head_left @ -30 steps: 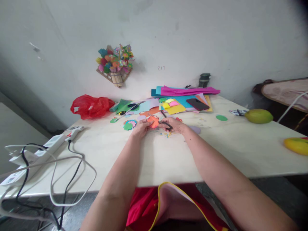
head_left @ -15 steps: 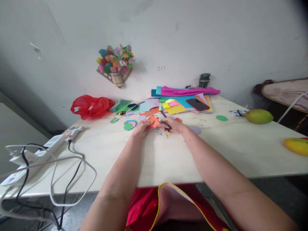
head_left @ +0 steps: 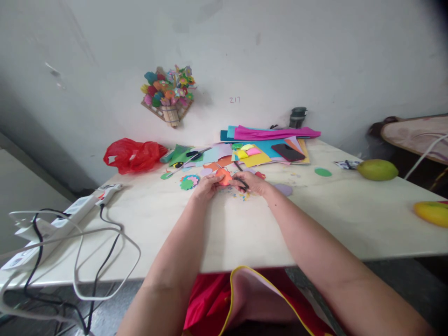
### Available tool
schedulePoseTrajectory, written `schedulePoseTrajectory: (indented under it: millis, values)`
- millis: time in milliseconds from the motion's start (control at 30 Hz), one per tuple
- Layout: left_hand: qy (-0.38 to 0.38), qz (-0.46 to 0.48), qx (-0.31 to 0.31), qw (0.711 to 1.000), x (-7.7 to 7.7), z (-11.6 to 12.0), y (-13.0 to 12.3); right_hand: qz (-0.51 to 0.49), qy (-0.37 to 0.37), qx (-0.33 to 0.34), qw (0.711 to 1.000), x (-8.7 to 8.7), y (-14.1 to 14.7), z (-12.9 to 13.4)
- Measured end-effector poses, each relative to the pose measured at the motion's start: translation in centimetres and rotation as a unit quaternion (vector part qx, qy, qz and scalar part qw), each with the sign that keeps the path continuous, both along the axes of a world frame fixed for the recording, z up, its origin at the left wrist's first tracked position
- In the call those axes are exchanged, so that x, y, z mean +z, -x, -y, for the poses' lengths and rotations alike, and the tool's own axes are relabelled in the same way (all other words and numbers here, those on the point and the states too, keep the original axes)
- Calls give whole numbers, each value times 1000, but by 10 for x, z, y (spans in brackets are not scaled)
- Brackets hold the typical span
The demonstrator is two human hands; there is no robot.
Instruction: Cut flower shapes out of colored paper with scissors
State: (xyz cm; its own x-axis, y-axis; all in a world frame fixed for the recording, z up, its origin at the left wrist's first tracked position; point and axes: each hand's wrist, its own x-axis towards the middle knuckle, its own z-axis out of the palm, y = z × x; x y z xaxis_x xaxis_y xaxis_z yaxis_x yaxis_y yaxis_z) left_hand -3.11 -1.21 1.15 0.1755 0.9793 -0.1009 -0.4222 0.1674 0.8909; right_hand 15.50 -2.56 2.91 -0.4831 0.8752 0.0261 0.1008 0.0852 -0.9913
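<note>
Pinched in my left hand (head_left: pixel 208 185) is an orange paper piece (head_left: pixel 224 176) with a wavy edge. My right hand (head_left: pixel 254 182) is closed round the black handles of a pair of scissors (head_left: pixel 244 185), close by the paper's right side; the blades are mostly hidden by fingers and paper. Tiny coloured paper scraps (head_left: pixel 243 196) lie on the table under the hands. To the left rest stacked scalloped paper rounds (head_left: pixel 190 182) in green, pink and blue. A lilac paper piece (head_left: pixel 283 189) lies beside my right wrist.
Coloured paper sheets (head_left: pixel 259 159) with a phone (head_left: pixel 288 152) are at the back. A red plastic bag (head_left: pixel 135 156) and other scissors (head_left: pixel 193 154) lie back left. A power strip with cables (head_left: pixel 75 210) runs along the left edge. A green mango (head_left: pixel 378 170) sits right.
Hardly anything differs. Both hands stay in place with the orange paper and the scissors; the view has shifted very slightly.
</note>
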Motion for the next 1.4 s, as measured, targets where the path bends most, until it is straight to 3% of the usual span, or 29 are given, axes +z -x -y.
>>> schedulePoseTrajectory:
  millis: [467,1400]
  values:
    - [11,-16,10,1000,3,2,-3,3,10,-11,1000,6,4,6]
    - [13,-6,11,1000,3,2,-4,0,5,-19,1000,1,4,3]
